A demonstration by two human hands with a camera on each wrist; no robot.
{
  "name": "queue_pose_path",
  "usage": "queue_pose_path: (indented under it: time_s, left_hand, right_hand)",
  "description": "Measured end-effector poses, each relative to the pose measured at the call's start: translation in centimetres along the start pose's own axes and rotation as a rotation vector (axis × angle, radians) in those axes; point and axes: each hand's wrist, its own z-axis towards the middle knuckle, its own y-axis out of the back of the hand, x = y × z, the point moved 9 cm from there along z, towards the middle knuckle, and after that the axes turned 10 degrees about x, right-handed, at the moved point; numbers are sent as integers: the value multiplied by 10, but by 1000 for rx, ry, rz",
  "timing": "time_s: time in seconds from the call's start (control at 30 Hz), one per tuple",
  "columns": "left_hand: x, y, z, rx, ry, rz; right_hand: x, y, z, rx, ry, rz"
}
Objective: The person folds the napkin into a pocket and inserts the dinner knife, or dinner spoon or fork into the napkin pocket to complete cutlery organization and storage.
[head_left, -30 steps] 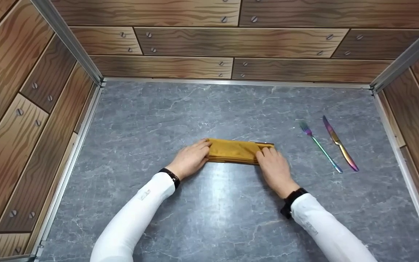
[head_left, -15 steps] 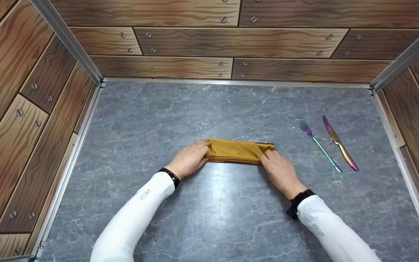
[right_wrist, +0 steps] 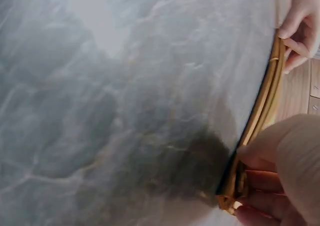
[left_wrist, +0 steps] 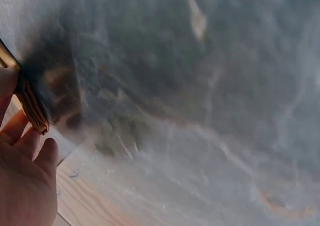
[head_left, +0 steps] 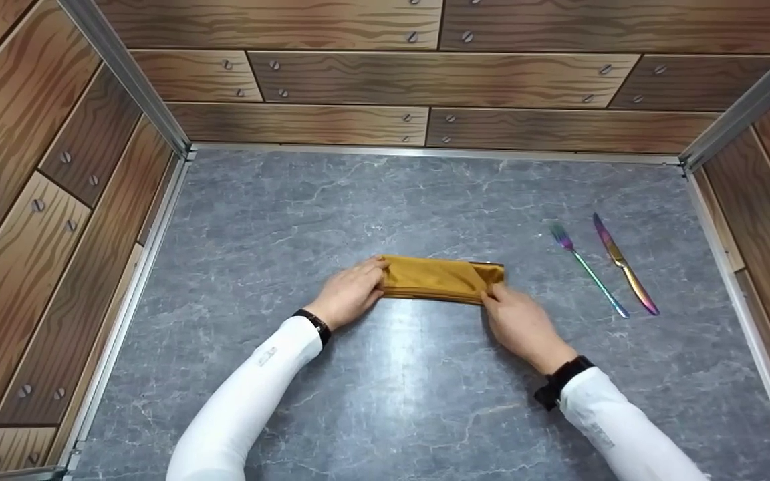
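A mustard-yellow cloth (head_left: pixel 428 274), folded into a long layered strip, lies across the middle of the grey marbled surface. At its left end my left hand (head_left: pixel 350 292) grips it; in the left wrist view the thumb and fingers sit on either side of the cloth's edge (left_wrist: pixel 34 109). My right hand (head_left: pixel 524 327) pinches the near right corner. Beyond those fingers, a slanting fold and some creases show at the cloth's right end. Stacked layers of the cloth (right_wrist: pixel 264 99) run between both hands in the right wrist view.
To the right lie an iridescent fork (head_left: pixel 589 270) and a matching knife (head_left: pixel 619 260), roughly parallel. Wood-patterned panels with metal edging wall in the surface at the back (head_left: pixel 425 80), left (head_left: pixel 57 194) and right.
My right hand has slid right and toward me along the cloth's right end, from its top to the near corner, uncovering the fold there. The left hand stays put.
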Motion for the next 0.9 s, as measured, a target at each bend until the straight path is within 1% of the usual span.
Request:
queue_pose_path:
  time_s: [0.17, 0.33, 0.43, 0.57, 0.63, 0.7, 0.8, 0.9]
  left_hand:
    - [-5, -1, 2, 23, 14, 9]
    - [-5, -1, 2, 34, 28, 1]
    - [-2, -1, 2, 36, 26, -21]
    - [2, -3, 2, 43, 26, -63]
    - [4, -3, 2, 46, 30, -86]
    - [6, -1, 2, 36, 32, -121]
    - [8, 3, 2, 10, 40, -172]
    - [8, 7, 3, -18, 48, -222]
  right_hand:
    - [7, 4, 10, -14, 1, 21]
    - [32, 8, 40, -8, 58, 100]
    - [46, 5, 63, 17, 88, 165]
    - [57, -9, 86, 101, 90, 264]
    - [59, -18, 93, 142, 72, 307]
    - [59, -26, 99, 165, 33, 340]
    - [54, -33, 104, 152, -51, 389]
    - [48, -36, 106, 116, -144, 451]
